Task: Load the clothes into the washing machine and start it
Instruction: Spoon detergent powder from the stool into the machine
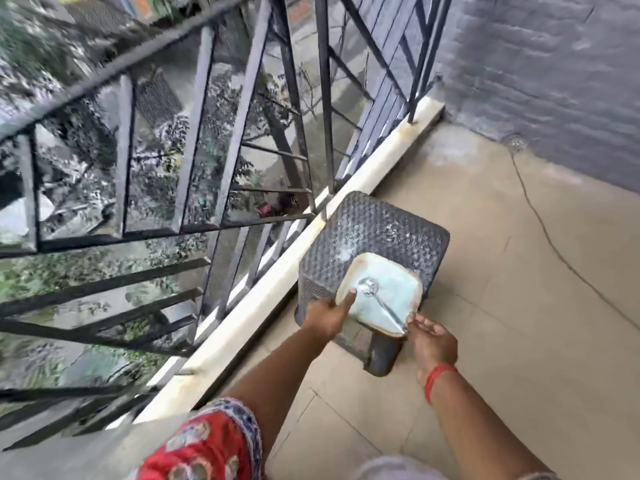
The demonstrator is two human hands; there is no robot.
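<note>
A pale blue square container (384, 292) with a cream rim rests on a grey woven-pattern plastic stool (363, 230). A metal spoon (375, 296) lies inside it, handle pointing to the near right corner. My left hand (325, 317) grips the container's left edge, thumb on the rim. My right hand (433, 341) has its fingertips closed at the near right corner where the spoon handle ends; whether they pinch the handle or the rim I cannot tell. No clothes or washing machine are in view.
This is a tiled balcony floor (519, 271). A dark metal railing (221, 140) on a cream ledge (311, 265) runs along the left, with trees below. A grey wall (554, 81) closes the far side, with a floor drain (516, 142) at its foot. A red patterned garment (207, 445) shows at the bottom.
</note>
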